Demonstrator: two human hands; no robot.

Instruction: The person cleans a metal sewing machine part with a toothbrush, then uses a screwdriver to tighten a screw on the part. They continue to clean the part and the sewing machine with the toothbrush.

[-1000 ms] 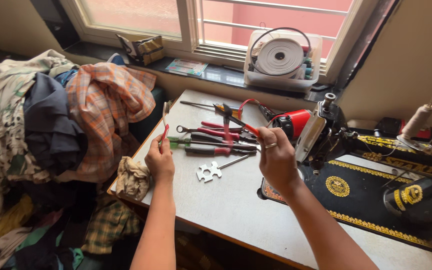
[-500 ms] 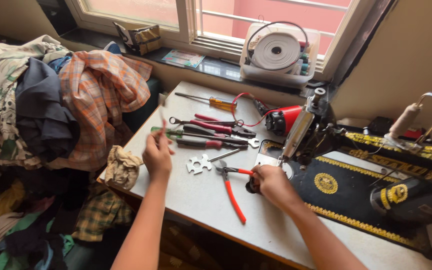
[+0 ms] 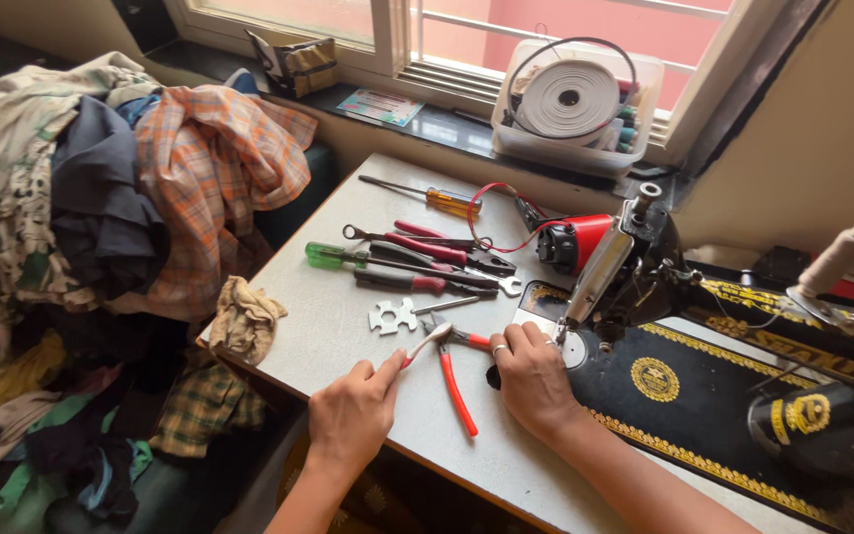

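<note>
1. Down at the near edge of the pale grey laminate tabletop (image 3: 328, 326), both hands are at work around a pair of red-handled steel pliers (image 3: 452, 371) lying flat between them.
2. Left hand (image 3: 353, 415) is mostly closed, thumb and fingertips pinched on a thin pale stick-like tool (image 3: 425, 344) that angles up toward the plier jaws. Can't tell what the tool is made of.
3. Right hand (image 3: 534, 381) is curled palm-down at the edge of the black cast sewing machine bed with gold decals (image 3: 664, 381), fingers bent near the round shiny needle plate. Looks like it's pressing or gripping something small and dark underneath, but that bit is hidden, so can't say for sure.
4. How far along: my guess is it's mid-job. The machine head is tipped over, the chrome face end (image 3: 600, 277) is exposed, and nothing looks buttoned back up yet.
5. Tools fanned out further back: a green translucent-handled screwdriver (image 3: 333, 255), an amber-handled screwdriver (image 3: 442, 201), a few maroon-handled steel hand tools (image 3: 427, 247) and a flat silver notched multi-wrench (image 3: 392, 316). All hard, smooth metal and plastic.
6. Soft stuff: a crumpled beige rag (image 3: 244, 321) at the table corner and a big heap of rumpled clothes with an orange plaid shirt (image 3: 219, 178) on top.
7. Glossy red motor with red wire (image 3: 575, 240) sits beside the machine, and a clear plastic tub holding a grey tape roll (image 3: 570, 104) is on the sill.
</note>
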